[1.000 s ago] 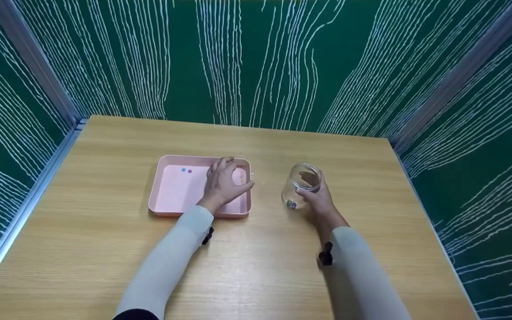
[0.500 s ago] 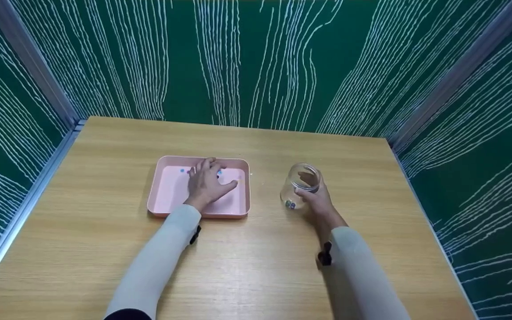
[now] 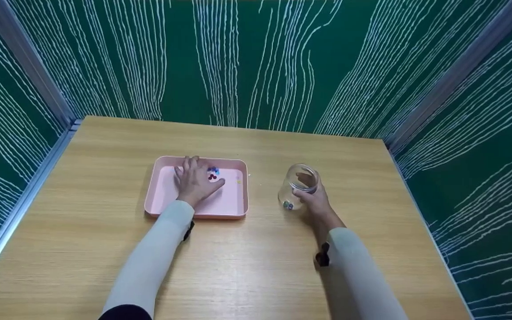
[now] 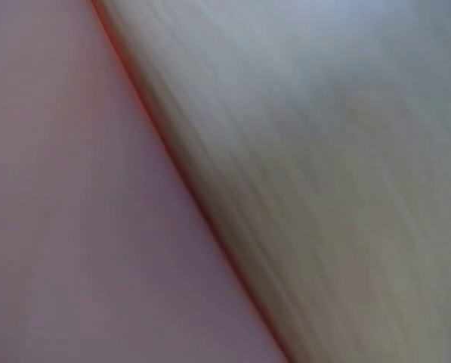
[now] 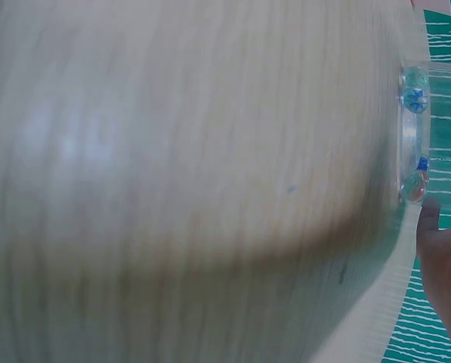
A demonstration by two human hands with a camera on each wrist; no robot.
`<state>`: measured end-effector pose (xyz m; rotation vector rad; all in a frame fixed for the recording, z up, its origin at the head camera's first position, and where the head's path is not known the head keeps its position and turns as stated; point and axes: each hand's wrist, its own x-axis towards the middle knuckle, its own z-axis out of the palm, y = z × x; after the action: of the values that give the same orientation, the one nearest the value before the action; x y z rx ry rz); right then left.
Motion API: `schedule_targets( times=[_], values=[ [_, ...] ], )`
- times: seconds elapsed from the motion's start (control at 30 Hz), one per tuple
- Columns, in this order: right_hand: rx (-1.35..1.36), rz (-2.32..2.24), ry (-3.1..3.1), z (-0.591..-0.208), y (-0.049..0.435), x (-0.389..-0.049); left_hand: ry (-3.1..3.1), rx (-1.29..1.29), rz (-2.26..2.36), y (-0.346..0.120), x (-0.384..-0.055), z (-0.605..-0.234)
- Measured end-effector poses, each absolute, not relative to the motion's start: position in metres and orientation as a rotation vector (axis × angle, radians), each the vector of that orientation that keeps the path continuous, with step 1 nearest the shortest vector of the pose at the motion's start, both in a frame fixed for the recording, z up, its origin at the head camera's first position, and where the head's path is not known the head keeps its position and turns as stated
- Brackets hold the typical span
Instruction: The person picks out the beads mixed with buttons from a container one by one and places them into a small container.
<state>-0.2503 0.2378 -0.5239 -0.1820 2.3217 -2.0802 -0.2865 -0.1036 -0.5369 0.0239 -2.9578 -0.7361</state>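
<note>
In the head view my left hand (image 3: 194,182) is over the pink tray (image 3: 158,206), its fingers spread and bent slightly down towards the tray floor. Just right of its fingers lies a group of small red, blue and purple beads (image 3: 213,173); anything under the palm is hidden. My right hand (image 3: 317,200) grips a clear glass jar (image 3: 285,191) by its side, thumb in front and fingers behind. A few glass marbles (image 3: 288,205) lie at the jar's bottom. The right wrist view shows these blue and green marbles (image 5: 415,100) closer up.
A tiny yellow bead (image 3: 238,181) lies near the tray's right wall. Small pale specks (image 3: 250,174) dot the wooden table (image 3: 247,266) between tray and jar. Green walls (image 3: 180,66) with white lines rise behind the table and at both sides.
My left hand has moved left across the tray. The bead group on its right has come into view, while two beads on its left are now covered. The right hand keeps the jar in place.
</note>
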Motion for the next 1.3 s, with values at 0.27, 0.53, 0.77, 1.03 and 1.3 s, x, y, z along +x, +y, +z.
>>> schedule_targets(
  times=[0.27,0.53,0.77,1.03,1.3],
  values=[
    [-0.158,-2.094,2.303,-0.524,0.238,-0.25,-3.015,-0.016,-0.696,-0.109,-0.288,-0.54],
    [-0.175,-2.069,2.312,-0.524,0.238,-0.25,-3.019,-0.041,-0.663,-0.112,-0.292,-0.541],
    [-0.24,-2.063,2.305,-0.525,0.24,-0.25,-2.976,-0.032,-0.6,-0.113,-0.298,-0.544],
    [-0.188,-2.062,2.326,-0.523,0.239,-0.249,-2.989,-0.036,-0.569,-0.115,-0.303,-0.548],
    [-0.184,-2.095,2.295,-0.523,0.237,-0.248,-2.968,-0.071,-0.54,-0.115,-0.31,-0.548]
  ],
)
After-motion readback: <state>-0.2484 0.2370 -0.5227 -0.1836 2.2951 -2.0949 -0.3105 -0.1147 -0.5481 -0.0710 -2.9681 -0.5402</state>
